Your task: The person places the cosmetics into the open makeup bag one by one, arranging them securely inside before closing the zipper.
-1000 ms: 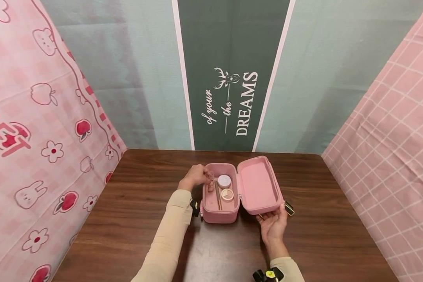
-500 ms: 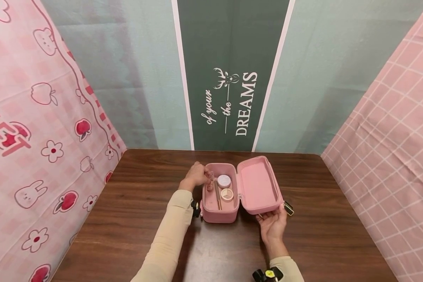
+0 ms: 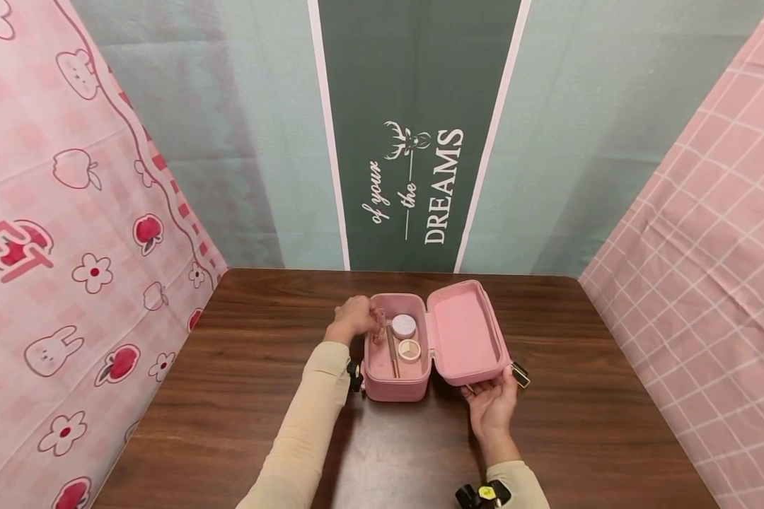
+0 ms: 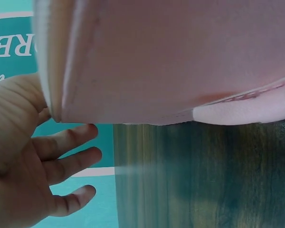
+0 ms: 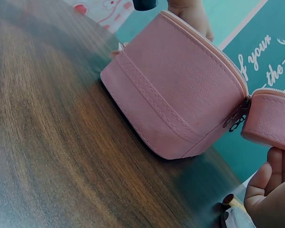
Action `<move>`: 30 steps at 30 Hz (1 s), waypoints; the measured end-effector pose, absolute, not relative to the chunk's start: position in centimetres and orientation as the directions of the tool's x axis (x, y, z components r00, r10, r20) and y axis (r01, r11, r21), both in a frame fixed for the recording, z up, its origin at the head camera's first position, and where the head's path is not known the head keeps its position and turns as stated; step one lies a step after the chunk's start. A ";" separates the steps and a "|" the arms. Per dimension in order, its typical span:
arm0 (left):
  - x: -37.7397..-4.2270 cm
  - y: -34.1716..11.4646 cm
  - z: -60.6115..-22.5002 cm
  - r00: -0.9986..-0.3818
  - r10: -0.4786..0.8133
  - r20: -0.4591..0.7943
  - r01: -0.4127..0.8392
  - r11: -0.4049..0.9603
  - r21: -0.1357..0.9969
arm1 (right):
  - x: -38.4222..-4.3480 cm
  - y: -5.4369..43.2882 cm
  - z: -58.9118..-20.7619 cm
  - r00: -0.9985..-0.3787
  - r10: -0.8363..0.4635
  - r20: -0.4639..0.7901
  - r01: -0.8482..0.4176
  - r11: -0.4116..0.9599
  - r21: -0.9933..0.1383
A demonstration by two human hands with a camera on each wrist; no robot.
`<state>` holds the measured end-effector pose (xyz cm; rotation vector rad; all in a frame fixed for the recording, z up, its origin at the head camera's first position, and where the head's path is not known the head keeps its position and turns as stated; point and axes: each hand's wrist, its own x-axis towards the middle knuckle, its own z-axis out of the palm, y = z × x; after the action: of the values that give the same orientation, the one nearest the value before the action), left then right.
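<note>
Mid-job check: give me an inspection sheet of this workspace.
Surface: brown wood-grain table.
Job's things: open pink case holding a white round container, three-section round compact, slim stick and indistinct pinkish item.
Clutter: dark, gold-trimmed item beside the lid, partly hidden.
Hands: left hand at the case's rim, grip unclear; right hand holds the lid's edge.
Cables: nothing seen.
Surroundings: lettered green backdrop, pink patterned cloth left, pink gridded cloth right.

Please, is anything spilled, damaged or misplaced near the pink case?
Nothing looks spilled or damaged. A black-and-gold item lies outside the pink case by its open lid: slightly odd, as a round palette sits inside.
</note>
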<state>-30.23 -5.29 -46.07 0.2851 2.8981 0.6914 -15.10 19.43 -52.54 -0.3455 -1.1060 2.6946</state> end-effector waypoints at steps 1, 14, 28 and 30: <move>-30.2 -5.3 -46.0 -0.971 0.216 -0.104 0.147 0.879 0.453 | -15.1 19.4 -52.5 -0.951 0.279 -0.131 -0.105 -0.694 -0.712; -29.9 -5.5 -45.0 -0.962 0.259 -0.089 0.188 0.860 0.475 | -15.1 19.4 -52.4 -0.946 0.288 -0.147 -0.096 -0.685 -0.722; -28.7 -6.2 -45.8 -0.955 0.296 0.022 0.257 0.786 0.563 | -15.1 19.3 -52.4 -0.946 0.282 -0.162 -0.084 -0.693 -0.716; -28.4 -6.3 -46.0 -0.954 0.295 0.053 0.271 0.777 0.569 | -15.0 19.4 -52.6 -0.953 0.279 -0.120 -0.107 -0.677 -0.728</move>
<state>-28.45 -6.27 -46.01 0.4660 2.9240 0.9264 -14.96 19.40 -52.57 -0.3276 -1.1415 2.6774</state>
